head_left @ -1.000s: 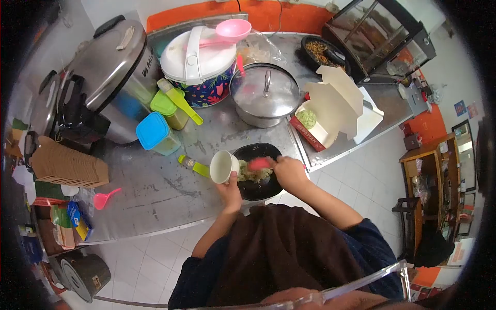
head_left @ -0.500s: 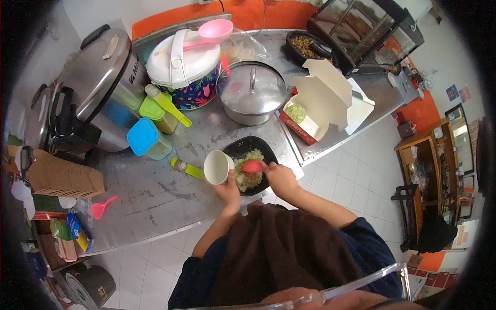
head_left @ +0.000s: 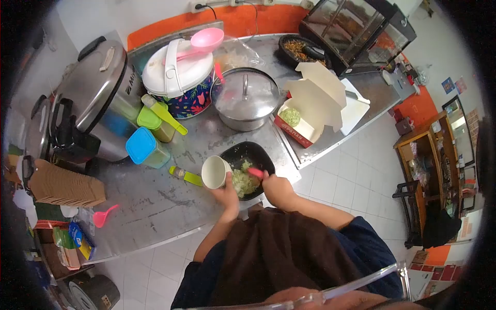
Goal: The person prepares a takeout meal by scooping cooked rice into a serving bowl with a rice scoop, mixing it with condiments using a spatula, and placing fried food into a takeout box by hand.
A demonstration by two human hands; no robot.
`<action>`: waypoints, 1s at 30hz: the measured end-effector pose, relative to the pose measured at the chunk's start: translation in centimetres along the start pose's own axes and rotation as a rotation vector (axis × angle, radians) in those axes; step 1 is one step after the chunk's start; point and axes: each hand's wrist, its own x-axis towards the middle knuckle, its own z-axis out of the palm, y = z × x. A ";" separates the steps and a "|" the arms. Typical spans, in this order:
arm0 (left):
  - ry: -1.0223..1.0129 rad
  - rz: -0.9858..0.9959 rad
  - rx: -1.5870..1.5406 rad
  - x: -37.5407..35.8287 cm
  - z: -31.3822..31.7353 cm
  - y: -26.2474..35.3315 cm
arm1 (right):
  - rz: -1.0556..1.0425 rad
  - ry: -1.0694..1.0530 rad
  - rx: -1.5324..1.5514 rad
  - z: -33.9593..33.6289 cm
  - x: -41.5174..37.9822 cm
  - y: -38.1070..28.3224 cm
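Observation:
A white cup (head_left: 214, 172), its mouth tipped toward me, is gripped by my left hand (head_left: 226, 197) at the left rim of a black bowl (head_left: 249, 149). Pale greenish rice (head_left: 243, 182) lies in the bowl. My right hand (head_left: 279, 191) is closed around a pinkish-red spoon (head_left: 254, 172), whose head is down in the rice near the bowl's right side. Fingers hide most of the spoon's handle. The inside of the cup looks pale, with no food visible in it.
A lidded pot (head_left: 245, 98), patterned rice container (head_left: 187, 101) and open box (head_left: 311, 121) with a rice mound stand behind the bowl. Left are a large steel cooker (head_left: 98, 88), blue-lidded tub (head_left: 142, 146), green-handled tool (head_left: 186, 176), pink scoop (head_left: 105, 215) and stacked brown boxes (head_left: 67, 183).
The spoon has turned in the rice and now shows a narrower side. My right hand has shifted slightly lower in the view. My left hand still holds the cup by the bowl.

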 end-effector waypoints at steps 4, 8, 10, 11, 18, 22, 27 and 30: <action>0.044 -0.001 0.045 0.0 0.6 0.8 | -0.025 -0.233 0.256 0.4 -0.3 1.1; 0.004 -0.040 0.047 0.1 0.6 0.7 | 0.016 -0.259 0.493 0.8 0.5 -0.5; -0.027 -0.070 0.060 0.2 0.3 0.4 | 0.044 -0.221 0.504 2.1 1.4 -0.7; -0.059 -0.102 0.074 0.2 0.2 0.2 | 0.015 -0.208 0.584 2.1 2.0 -0.5; 0.005 -0.074 0.029 0.2 0.0 0.8 | 0.122 -0.595 1.050 0.1 2.4 4.7; -0.218 -0.005 0.065 2.3 -2.4 1.8 | 0.208 -0.564 1.144 -0.5 1.1 7.4; -0.723 0.412 0.705 3.5 -1.1 8.1 | 0.234 -0.446 1.131 -4.0 -0.7 7.5; -0.986 0.477 0.951 2.5 0.9 7.9 | -0.071 -0.020 0.964 -2.4 -1.0 6.1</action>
